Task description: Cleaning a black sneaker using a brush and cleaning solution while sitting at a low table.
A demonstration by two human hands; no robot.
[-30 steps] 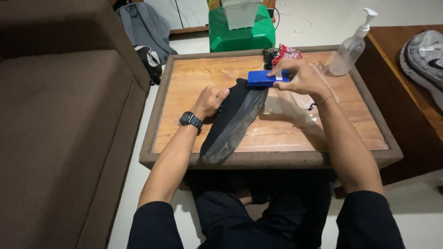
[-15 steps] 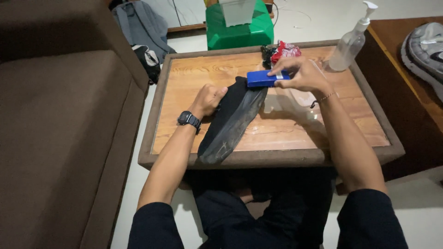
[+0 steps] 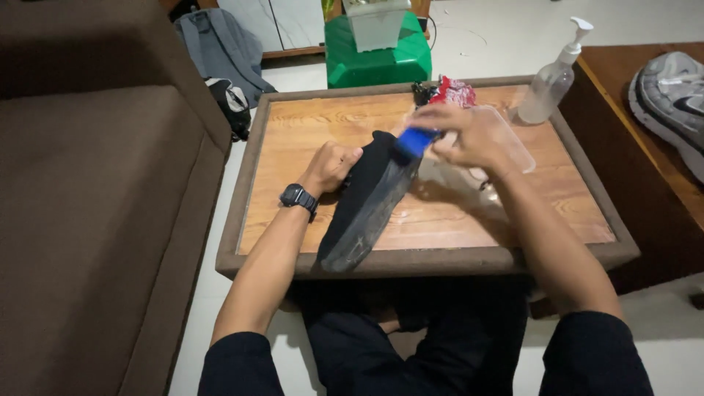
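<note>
Right hand (image 3: 469, 136), fingers closed around blue brush (image 3: 415, 140), pressed it on far end of sole; left hand (image 3: 334, 165) gripped black shoe (image 3: 370, 198), sole up, over wooden tabletop (image 3: 469, 213); pump bottle (image 3: 548, 81) far right

Open wood is seen on the low table (image 3: 455, 220) to the right of the black shoe (image 3: 370, 194), between it and the table's raised rim, and again to its left, behind the left hand (image 3: 334, 165). Passage beyond the shoe's toe is blocked by a clear plastic tray (image 3: 506, 136), a red and black bundle (image 3: 444, 92) and a pump bottle (image 3: 546, 84) at the far right corner. The table's left side is hemmed by a brown sofa (image 3: 95, 220); its far side by a green bin (image 3: 378, 59).
</note>
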